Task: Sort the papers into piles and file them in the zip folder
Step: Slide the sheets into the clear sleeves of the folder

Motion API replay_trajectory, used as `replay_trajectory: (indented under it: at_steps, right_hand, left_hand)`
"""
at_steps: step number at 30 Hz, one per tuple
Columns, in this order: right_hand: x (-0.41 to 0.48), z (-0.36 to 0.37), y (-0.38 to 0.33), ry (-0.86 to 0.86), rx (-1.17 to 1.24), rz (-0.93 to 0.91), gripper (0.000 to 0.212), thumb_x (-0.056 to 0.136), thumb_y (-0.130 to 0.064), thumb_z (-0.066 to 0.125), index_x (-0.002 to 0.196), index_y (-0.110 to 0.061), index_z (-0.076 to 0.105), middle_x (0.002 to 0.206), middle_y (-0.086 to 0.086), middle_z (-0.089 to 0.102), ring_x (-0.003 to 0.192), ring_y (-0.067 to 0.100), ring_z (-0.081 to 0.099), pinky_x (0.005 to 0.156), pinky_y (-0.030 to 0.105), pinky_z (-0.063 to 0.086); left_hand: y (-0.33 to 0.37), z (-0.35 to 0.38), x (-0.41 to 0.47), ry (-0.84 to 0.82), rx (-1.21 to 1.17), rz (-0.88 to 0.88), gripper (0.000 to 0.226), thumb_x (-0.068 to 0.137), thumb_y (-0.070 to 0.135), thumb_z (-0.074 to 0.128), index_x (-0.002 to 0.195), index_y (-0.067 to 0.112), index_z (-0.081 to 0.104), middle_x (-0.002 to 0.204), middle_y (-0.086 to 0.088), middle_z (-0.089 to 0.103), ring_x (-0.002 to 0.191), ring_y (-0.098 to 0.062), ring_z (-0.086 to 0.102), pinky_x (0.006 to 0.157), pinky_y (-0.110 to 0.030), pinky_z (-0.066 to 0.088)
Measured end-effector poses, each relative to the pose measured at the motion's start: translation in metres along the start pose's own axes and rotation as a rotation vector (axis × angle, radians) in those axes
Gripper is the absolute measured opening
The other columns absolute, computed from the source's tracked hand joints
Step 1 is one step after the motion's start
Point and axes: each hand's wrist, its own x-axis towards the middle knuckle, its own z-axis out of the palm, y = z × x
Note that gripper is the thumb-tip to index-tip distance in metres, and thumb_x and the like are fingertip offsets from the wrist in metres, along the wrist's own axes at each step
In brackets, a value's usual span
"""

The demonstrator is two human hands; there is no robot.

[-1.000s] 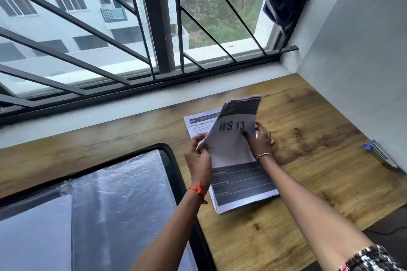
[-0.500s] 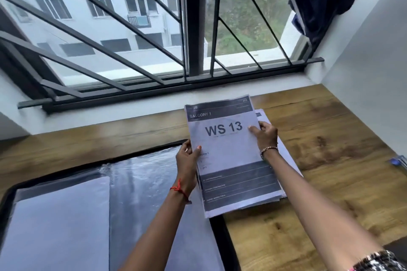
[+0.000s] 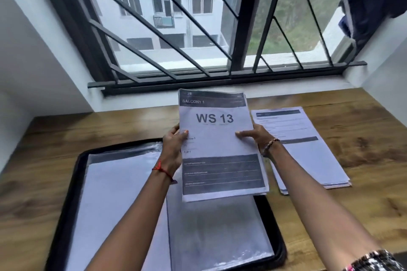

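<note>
Ur left hand grips the WS 13 stack by its left edge, right hand by the right edge, thumbs on front. Long axis runs away from you, header end past ur fingertips, lower end over the zip folder. 2nd pile lies right of ur right fingers.

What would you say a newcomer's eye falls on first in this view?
First the sheaf of papers headed WS 13, held up at centre, the left hand gripping its left edge and the right hand its right. Below it an open zip folder lies on the wooden table, and a second pile of papers lies flat to the right.
</note>
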Motion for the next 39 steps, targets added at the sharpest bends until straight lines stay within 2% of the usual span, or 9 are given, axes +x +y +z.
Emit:
replay_trajectory:
  at_steps: [5, 8, 15, 18, 24, 30, 34, 37, 39]
  right_hand:
    - [0.004, 0.028, 0.002, 0.114, -0.009, -0.047, 0.041, 0.078, 0.017, 0.059, 0.115, -0.001, 0.054, 0.090, 0.006, 0.060, 0.077, 0.017, 0.057, 0.060, 0.013, 0.053]
    - [0.015, 0.026, 0.003, 0.178, -0.061, -0.068, 0.046, 0.076, 0.013, 0.064, 0.120, 0.007, 0.053, 0.100, 0.011, 0.061, 0.092, 0.025, 0.056, 0.077, 0.026, 0.053]
    - [0.028, 0.016, -0.011, 0.306, 0.039, -0.115, 0.026, 0.075, 0.012, 0.065, 0.095, -0.002, 0.056, 0.090, 0.009, 0.059, 0.079, 0.024, 0.056, 0.088, 0.039, 0.049]
    - [0.035, 0.009, -0.013, 0.314, 0.087, -0.132, 0.042, 0.069, 0.009, 0.071, 0.108, 0.003, 0.056, 0.102, 0.016, 0.060, 0.092, 0.028, 0.056, 0.095, 0.045, 0.047]
    - [0.041, -0.006, -0.015, 0.222, 0.104, -0.103, 0.041, 0.049, -0.007, 0.073, 0.088, -0.010, 0.059, 0.092, 0.005, 0.063, 0.082, 0.021, 0.060, 0.071, 0.027, 0.056]
    - [0.054, -0.025, -0.009, 0.190, 0.127, -0.080, 0.063, 0.032, -0.018, 0.087, 0.090, -0.013, 0.062, 0.093, 0.001, 0.067, 0.085, 0.020, 0.064, 0.078, 0.028, 0.056]
    - [0.065, -0.027, -0.007, 0.180, 0.149, -0.122, 0.084, 0.014, -0.034, 0.093, 0.091, -0.015, 0.064, 0.083, -0.008, 0.073, 0.082, 0.017, 0.066, 0.077, 0.028, 0.057]
    - [0.073, -0.020, -0.020, 0.159, 0.146, -0.158, 0.063, 0.034, -0.021, 0.090, 0.091, -0.016, 0.064, 0.081, -0.011, 0.073, 0.093, 0.024, 0.062, 0.076, 0.026, 0.057]
    - [0.081, -0.016, -0.029, 0.160, 0.163, -0.191, 0.071, 0.027, -0.027, 0.093, 0.091, -0.014, 0.064, 0.082, -0.010, 0.073, 0.091, 0.022, 0.063, 0.077, 0.027, 0.056]
  left_hand:
    - [0.005, -0.042, -0.001, 0.122, 0.270, 0.032, 0.024, 0.091, -0.004, 0.051, 0.113, 0.002, 0.058, 0.098, -0.011, 0.064, 0.083, -0.019, 0.060, 0.063, -0.022, 0.053]
    - [-0.002, -0.074, -0.005, 0.244, 0.653, 0.134, 0.031, 0.085, -0.010, 0.049, 0.112, -0.003, 0.062, 0.113, -0.018, 0.064, 0.099, -0.021, 0.057, 0.083, -0.026, 0.044]
    - [-0.013, -0.088, -0.001, 0.133, 1.085, 0.276, 0.042, 0.084, -0.008, 0.046, 0.122, 0.002, 0.059, 0.135, -0.013, 0.052, 0.130, -0.022, 0.044, 0.101, -0.018, 0.029]
    - [-0.020, -0.085, 0.010, 0.057, 1.215, 0.319, 0.043, 0.088, -0.001, 0.053, 0.131, 0.002, 0.050, 0.140, -0.015, 0.046, 0.136, -0.023, 0.035, 0.109, -0.023, 0.021]
    - [-0.036, -0.079, 0.033, 0.017, 1.598, 0.385, 0.047, 0.092, 0.029, 0.054, 0.134, 0.011, 0.045, 0.148, -0.005, 0.036, 0.140, -0.015, 0.025, 0.108, -0.034, 0.018]
    - [-0.046, -0.078, 0.037, 0.211, 1.381, 0.538, 0.018, 0.078, 0.016, 0.072, 0.093, 0.009, 0.066, 0.118, -0.006, 0.060, 0.118, -0.023, 0.051, 0.091, -0.033, 0.030]
    - [-0.044, -0.077, 0.040, 0.230, 1.329, 0.511, 0.019, 0.069, 0.011, 0.078, 0.083, 0.008, 0.066, 0.112, -0.011, 0.054, 0.113, -0.029, 0.047, 0.086, -0.033, 0.033]
    - [-0.039, -0.078, 0.043, 0.183, 1.315, 0.435, 0.015, 0.073, 0.013, 0.075, 0.084, 0.009, 0.066, 0.115, -0.009, 0.050, 0.116, -0.028, 0.038, 0.091, -0.033, 0.031]
    - [-0.035, -0.078, 0.045, 0.126, 1.302, 0.396, 0.014, 0.075, 0.014, 0.074, 0.085, 0.008, 0.066, 0.115, -0.008, 0.051, 0.114, -0.026, 0.037, 0.091, -0.032, 0.030]
